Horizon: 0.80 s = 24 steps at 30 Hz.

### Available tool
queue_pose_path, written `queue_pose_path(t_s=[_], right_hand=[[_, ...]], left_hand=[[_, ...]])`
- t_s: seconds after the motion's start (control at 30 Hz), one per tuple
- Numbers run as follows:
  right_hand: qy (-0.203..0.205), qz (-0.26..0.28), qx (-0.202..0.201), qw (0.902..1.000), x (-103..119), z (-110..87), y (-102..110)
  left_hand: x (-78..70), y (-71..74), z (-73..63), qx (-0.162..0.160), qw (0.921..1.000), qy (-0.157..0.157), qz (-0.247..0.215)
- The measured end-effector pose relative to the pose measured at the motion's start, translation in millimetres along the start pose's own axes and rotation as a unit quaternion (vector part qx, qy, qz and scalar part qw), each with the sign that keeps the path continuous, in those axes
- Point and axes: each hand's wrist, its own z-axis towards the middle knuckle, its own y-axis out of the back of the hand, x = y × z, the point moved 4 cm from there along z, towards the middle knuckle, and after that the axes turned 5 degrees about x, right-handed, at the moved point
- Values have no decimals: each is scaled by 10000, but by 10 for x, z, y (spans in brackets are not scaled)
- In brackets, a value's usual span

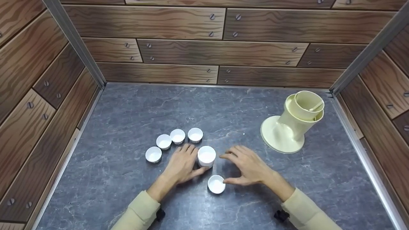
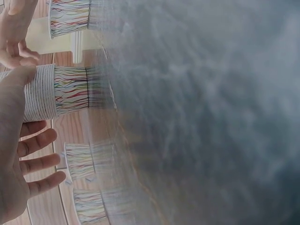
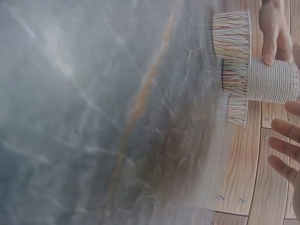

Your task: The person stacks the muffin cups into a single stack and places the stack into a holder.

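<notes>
A tall stack of white paper baking cups [image 1: 206,156] with colourful wavy lines stands upright between my hands. My left hand [image 1: 183,163] holds it at the left side, with the thumb [image 2: 23,75] against the stack and the other fingers spread behind. To the right of the stack my right hand [image 1: 247,164] is apart from it, fingers spread and nothing held. Near that hand's thumb tip stands a single baking cup [image 1: 216,184]; I cannot tell whether they touch. The right wrist view shows this cup [image 3: 231,35] in front of the stack [image 3: 272,80].
Several single baking cups [image 1: 163,141] stand in a curved row beyond and left of my left hand. A pale yellow angled holder [image 1: 287,131] with a cup-like insert and a small stick stands at the back right. Wood-patterned walls [image 1: 179,51] enclose the grey marbled table [image 1: 134,105].
</notes>
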Motion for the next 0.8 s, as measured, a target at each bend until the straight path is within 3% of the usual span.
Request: queue_pose_path(t_s=[0.8], right_hand=[[60, 52, 340, 9994, 193, -174, -268]], left_hand=[[-7, -3, -10, 3, 9998, 53, -180]])
